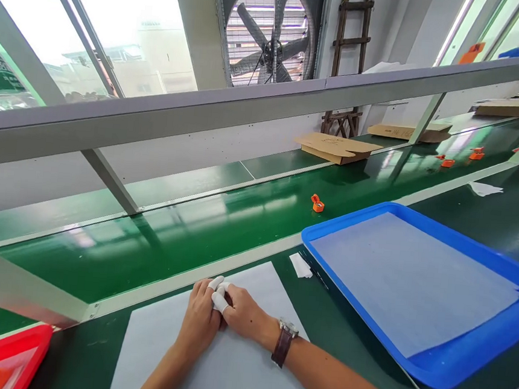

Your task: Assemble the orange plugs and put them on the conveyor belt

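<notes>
My left hand [202, 313] and my right hand [244, 314] meet over a large white sheet of paper [159, 346] on the dark green bench. White finger cots [220, 300] cover several fingertips. The fingers of both hands are closed and pressed together. Whatever lies between them is hidden or too small to make out. A wristwatch [283, 342] with a dark strap is on my right wrist. Beyond the sheet's upper right corner lies a small white piece of paper [301, 265].
To the right sits a blue tray [448, 374] lined with white paper. A red tray [39, 351] holding orange pieces is at lower left. Small orange items [317, 204] stand on the green conveyor belt [183, 236]. Cardboard boxes [336, 147] and a metal rail [258, 106] are farther back.
</notes>
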`<action>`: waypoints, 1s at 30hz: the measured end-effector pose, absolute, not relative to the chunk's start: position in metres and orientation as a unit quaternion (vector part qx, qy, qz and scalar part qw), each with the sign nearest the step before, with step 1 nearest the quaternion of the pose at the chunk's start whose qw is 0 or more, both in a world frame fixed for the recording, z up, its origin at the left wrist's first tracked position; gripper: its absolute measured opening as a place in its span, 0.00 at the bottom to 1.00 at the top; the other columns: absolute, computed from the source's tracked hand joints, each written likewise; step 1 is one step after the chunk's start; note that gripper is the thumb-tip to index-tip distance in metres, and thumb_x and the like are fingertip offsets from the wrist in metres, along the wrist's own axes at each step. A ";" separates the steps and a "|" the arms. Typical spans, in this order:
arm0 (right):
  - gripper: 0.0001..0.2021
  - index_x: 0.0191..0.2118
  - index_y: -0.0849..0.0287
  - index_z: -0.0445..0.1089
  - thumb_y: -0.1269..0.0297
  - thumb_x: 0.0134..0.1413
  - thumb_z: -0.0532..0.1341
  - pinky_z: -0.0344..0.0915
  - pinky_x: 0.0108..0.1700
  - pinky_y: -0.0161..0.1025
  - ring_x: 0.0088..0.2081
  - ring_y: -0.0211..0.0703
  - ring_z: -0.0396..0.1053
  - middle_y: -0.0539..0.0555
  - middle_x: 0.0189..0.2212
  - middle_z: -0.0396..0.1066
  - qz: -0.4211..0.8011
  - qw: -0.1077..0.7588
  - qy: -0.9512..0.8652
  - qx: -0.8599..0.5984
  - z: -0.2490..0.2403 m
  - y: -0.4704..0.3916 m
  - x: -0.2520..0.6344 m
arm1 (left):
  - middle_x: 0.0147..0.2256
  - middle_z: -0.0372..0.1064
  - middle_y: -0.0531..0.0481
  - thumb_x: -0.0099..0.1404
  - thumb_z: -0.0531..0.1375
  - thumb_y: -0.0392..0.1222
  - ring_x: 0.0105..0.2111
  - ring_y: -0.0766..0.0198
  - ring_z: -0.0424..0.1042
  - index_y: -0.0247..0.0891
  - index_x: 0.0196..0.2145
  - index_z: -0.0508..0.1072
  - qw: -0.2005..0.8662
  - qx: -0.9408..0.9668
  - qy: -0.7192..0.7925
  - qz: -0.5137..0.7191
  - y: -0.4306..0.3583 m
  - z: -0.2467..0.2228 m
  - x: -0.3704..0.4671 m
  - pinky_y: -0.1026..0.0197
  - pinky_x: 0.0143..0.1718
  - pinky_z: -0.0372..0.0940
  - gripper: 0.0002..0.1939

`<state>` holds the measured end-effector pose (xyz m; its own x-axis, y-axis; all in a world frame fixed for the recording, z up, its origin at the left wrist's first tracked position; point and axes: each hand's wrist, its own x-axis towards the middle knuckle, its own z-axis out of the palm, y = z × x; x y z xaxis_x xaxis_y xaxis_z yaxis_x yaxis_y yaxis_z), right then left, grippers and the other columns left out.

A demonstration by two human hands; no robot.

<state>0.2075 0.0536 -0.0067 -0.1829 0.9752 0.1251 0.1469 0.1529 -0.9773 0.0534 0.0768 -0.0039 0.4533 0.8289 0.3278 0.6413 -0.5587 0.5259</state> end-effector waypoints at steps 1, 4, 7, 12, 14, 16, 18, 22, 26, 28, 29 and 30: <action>0.12 0.32 0.56 0.64 0.57 0.66 0.56 0.61 0.28 0.35 0.24 0.38 0.65 0.48 0.25 0.68 0.462 0.449 -0.613 -0.457 -0.007 0.053 0.207 | 0.48 0.69 0.43 0.63 0.49 0.30 0.51 0.51 0.65 0.40 0.54 0.70 0.170 0.833 0.442 0.286 0.076 -0.003 0.054 0.43 0.55 0.63 0.23; 0.12 0.32 0.56 0.64 0.55 0.65 0.57 0.62 0.28 0.36 0.23 0.39 0.66 0.48 0.24 0.68 0.479 0.456 -0.604 -0.445 -0.006 0.051 0.205 | 0.49 0.69 0.42 0.64 0.49 0.30 0.52 0.51 0.65 0.40 0.54 0.70 0.181 0.823 0.450 0.295 0.071 -0.002 0.055 0.44 0.55 0.63 0.23; 0.12 0.33 0.56 0.64 0.54 0.65 0.57 0.63 0.26 0.36 0.23 0.40 0.67 0.48 0.23 0.69 0.508 0.457 -0.591 -0.428 -0.007 0.049 0.203 | 0.49 0.69 0.41 0.59 0.50 0.27 0.54 0.50 0.64 0.38 0.53 0.70 0.181 0.814 0.447 0.324 0.067 -0.002 0.054 0.43 0.56 0.63 0.25; 0.14 0.31 0.56 0.66 0.53 0.64 0.58 0.62 0.27 0.38 0.24 0.42 0.67 0.50 0.22 0.70 0.530 0.442 -0.595 -0.412 -0.011 0.049 0.201 | 0.44 0.70 0.42 0.54 0.52 0.26 0.45 0.53 0.69 0.41 0.50 0.72 0.217 0.795 0.397 0.405 0.060 0.000 0.050 0.49 0.47 0.68 0.27; 0.18 0.30 0.56 0.67 0.48 0.65 0.56 0.62 0.28 0.39 0.24 0.43 0.67 0.51 0.22 0.70 0.550 0.436 -0.588 -0.402 -0.010 0.050 0.202 | 0.45 0.70 0.42 0.54 0.53 0.27 0.43 0.53 0.70 0.42 0.47 0.73 0.253 0.773 0.394 0.428 0.056 0.001 0.050 0.51 0.45 0.69 0.24; 0.23 0.29 0.56 0.68 0.43 0.65 0.53 0.63 0.30 0.40 0.24 0.45 0.68 0.52 0.21 0.70 0.574 0.431 -0.576 -0.390 -0.010 0.050 0.203 | 0.45 0.71 0.41 0.55 0.54 0.29 0.42 0.53 0.71 0.42 0.43 0.74 0.296 0.745 0.406 0.439 0.054 0.001 0.051 0.52 0.42 0.70 0.20; 0.27 0.27 0.56 0.68 0.39 0.64 0.51 0.63 0.31 0.41 0.25 0.46 0.68 0.54 0.21 0.70 0.591 0.428 -0.568 -0.380 -0.010 0.051 0.204 | 0.42 0.72 0.42 0.57 0.56 0.31 0.39 0.54 0.72 0.42 0.41 0.75 0.335 0.714 0.422 0.448 0.052 0.000 0.053 0.54 0.40 0.71 0.15; 0.30 0.29 0.57 0.72 0.36 0.62 0.50 0.62 0.30 0.41 0.25 0.48 0.68 0.55 0.21 0.71 0.616 0.426 -0.557 -0.360 -0.011 0.051 0.205 | 0.37 0.73 0.44 0.60 0.59 0.37 0.35 0.57 0.72 0.42 0.37 0.75 0.385 0.663 0.439 0.468 0.052 0.000 0.058 0.57 0.36 0.70 0.08; 0.29 0.33 0.60 0.74 0.36 0.61 0.52 0.61 0.29 0.39 0.25 0.45 0.67 0.53 0.20 0.68 0.629 0.417 -0.538 -0.376 -0.010 0.052 0.203 | 0.35 0.72 0.46 0.60 0.61 0.42 0.34 0.59 0.71 0.40 0.37 0.75 0.414 0.647 0.443 0.463 0.053 0.000 0.059 0.58 0.36 0.71 0.07; 0.29 0.36 0.61 0.73 0.36 0.61 0.52 0.62 0.29 0.38 0.25 0.44 0.67 0.52 0.20 0.68 0.634 0.411 -0.531 -0.383 -0.009 0.053 0.201 | 0.35 0.72 0.46 0.61 0.62 0.44 0.35 0.59 0.71 0.39 0.37 0.75 0.426 0.645 0.443 0.455 0.053 0.000 0.059 0.59 0.38 0.71 0.08; 0.30 0.37 0.62 0.73 0.36 0.61 0.52 0.62 0.29 0.38 0.24 0.44 0.67 0.51 0.19 0.68 0.633 0.410 -0.531 -0.386 -0.009 0.054 0.201 | 0.35 0.72 0.46 0.61 0.62 0.44 0.36 0.59 0.71 0.39 0.37 0.75 0.434 0.641 0.442 0.453 0.053 -0.001 0.059 0.59 0.39 0.71 0.08; 0.29 0.37 0.62 0.73 0.37 0.61 0.52 0.62 0.29 0.38 0.24 0.44 0.67 0.51 0.20 0.68 0.628 0.410 -0.533 -0.391 -0.010 0.054 0.201 | 0.36 0.72 0.45 0.61 0.62 0.44 0.38 0.59 0.71 0.39 0.38 0.75 0.444 0.636 0.442 0.451 0.053 -0.001 0.060 0.59 0.40 0.71 0.09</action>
<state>0.2011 0.0539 -0.0096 -0.3583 0.9320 -0.0546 -0.0982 -0.0957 -0.9905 0.0597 0.0530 -0.0009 0.2024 0.9623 0.1815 0.1616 -0.2156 0.9630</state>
